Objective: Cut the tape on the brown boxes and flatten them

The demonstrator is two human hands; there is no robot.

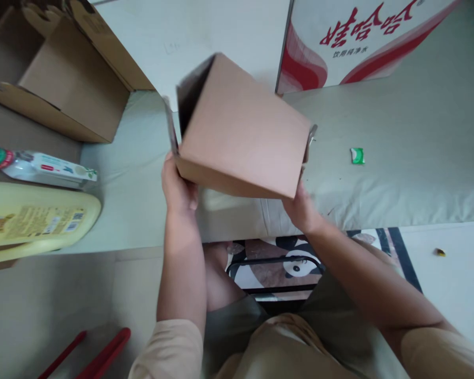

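We are holding a brown cardboard box between two bare hands, each grip part-closed on it, the fingers partly hidden behind the cardboard. The left hand is cupping the lower corner at the left end, its fingers curling in beneath the edge. The right hand is pressing up against the lower corner at the other end. Both forearms are reaching forward from short beige sleeves, the left one running nearly straight ahead, the right one slanting inward across the right thigh.

The box is sitting in front of us, apparently lifted over the near part of a pale green padded surface. Its long axis is sloping from upper left down to lower right. One end is gaping toward the left, showing a dark interior, with a flap standing out there; a broad plain face is turning up toward us.

Farther out, a small green packet is lying on the padding to the right, and a white carton with red lettering is standing behind it. On the left, a larger open carton, a green-capped bottle and a yellow jug are crowding the edge. Below, a panda-patterned panel is showing between our legs, and red bars are jutting over the pale floor.
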